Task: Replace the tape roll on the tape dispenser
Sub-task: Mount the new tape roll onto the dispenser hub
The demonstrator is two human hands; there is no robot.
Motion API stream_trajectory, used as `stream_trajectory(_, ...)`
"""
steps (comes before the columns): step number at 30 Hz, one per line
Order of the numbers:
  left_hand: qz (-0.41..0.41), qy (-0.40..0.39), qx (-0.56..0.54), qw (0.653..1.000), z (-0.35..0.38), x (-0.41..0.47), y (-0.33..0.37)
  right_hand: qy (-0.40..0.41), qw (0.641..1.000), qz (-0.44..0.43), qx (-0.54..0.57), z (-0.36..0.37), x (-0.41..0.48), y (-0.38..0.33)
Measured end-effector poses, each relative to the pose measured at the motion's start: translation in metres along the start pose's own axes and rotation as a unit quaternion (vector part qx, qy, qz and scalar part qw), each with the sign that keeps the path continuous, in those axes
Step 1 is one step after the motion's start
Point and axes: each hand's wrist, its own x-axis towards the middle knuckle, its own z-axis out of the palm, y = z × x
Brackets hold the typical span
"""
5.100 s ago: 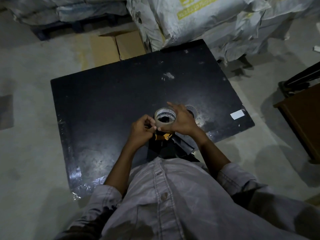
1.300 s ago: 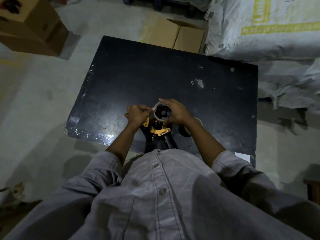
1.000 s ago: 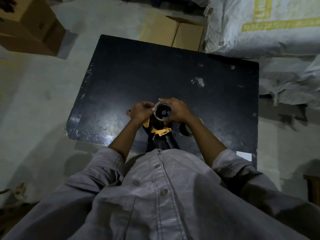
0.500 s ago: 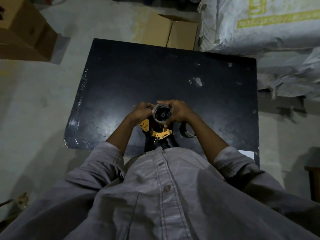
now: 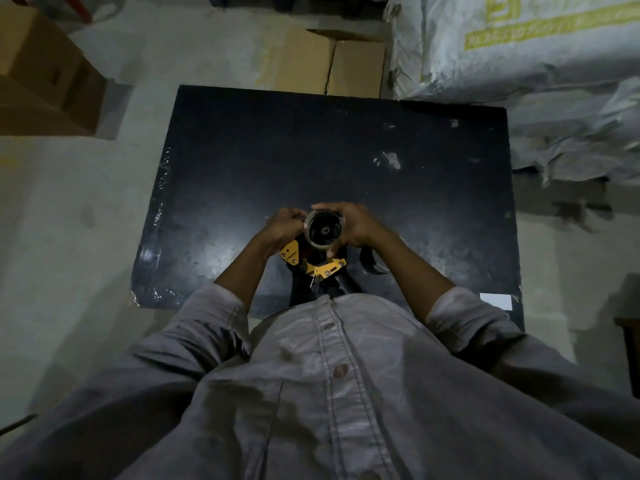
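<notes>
Black table [image 5: 311, 150]: the tape dispenser [image 5: 323, 270] stands near its 6 o'clock edge. Right hand [image 5: 360, 225] grasps the tape roll [image 5: 311, 241] from 3 o'clock. Left hand [image 5: 284, 227] pinches the roll's rim at 9 o'clock. The roll sits on the dispenser's hub, at its 12 o'clock end.

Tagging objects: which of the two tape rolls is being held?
The tape roll on the yellow dispenser, between left hand and right hand; the other roll lies loose on the table.

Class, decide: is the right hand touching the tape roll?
Touching. The head view shows the right hand curled round the tape roll, thumb under its rim.
</notes>
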Motion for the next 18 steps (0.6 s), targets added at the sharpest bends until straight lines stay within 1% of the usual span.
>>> stream_trajectory(4,0.000,-0.010,-0.017,1.000,-0.002,-0.012,0.010,-0.009,1.000,-0.002,0.005,-0.004,-0.006,0.003)
stream_trajectory(5,-0.001,-0.015,-0.019,1.000,-0.004,-0.012,0.006,-0.005,0.999,-0.001,0.034,-0.006,-0.011,0.004)
stream_trajectory(7,-0.003,-0.021,-0.034,0.999,-0.004,-0.010,0.001,0.018,0.990,0.036,0.139,-0.010,-0.020,0.005)
stream_trajectory(9,0.004,-0.018,-0.042,0.999,-0.001,-0.008,-0.001,0.043,0.963,0.097,0.249,-0.008,-0.026,0.008)
stream_trajectory(10,0.003,-0.016,-0.029,0.999,0.000,-0.007,-0.001,0.052,0.950,0.123,0.282,-0.005,-0.024,0.013)
stream_trajectory(12,0.007,-0.014,-0.014,1.000,0.005,-0.011,0.005,0.066,0.934,0.155,0.314,0.003,-0.021,0.022)
stream_trajectory(15,0.001,-0.022,-0.012,1.000,0.009,-0.006,0.006,0.049,0.928,0.152,0.337,0.006,-0.024,0.023)
stream_trajectory(16,0.000,-0.024,0.000,1.000,0.011,0.002,0.001,0.041,0.926,0.144,0.347,0.005,-0.025,0.021)
stream_trajectory(18,0.004,-0.032,-0.004,0.999,0.016,0.048,-0.035,0.048,0.928,0.141,0.341,0.008,-0.022,0.022)
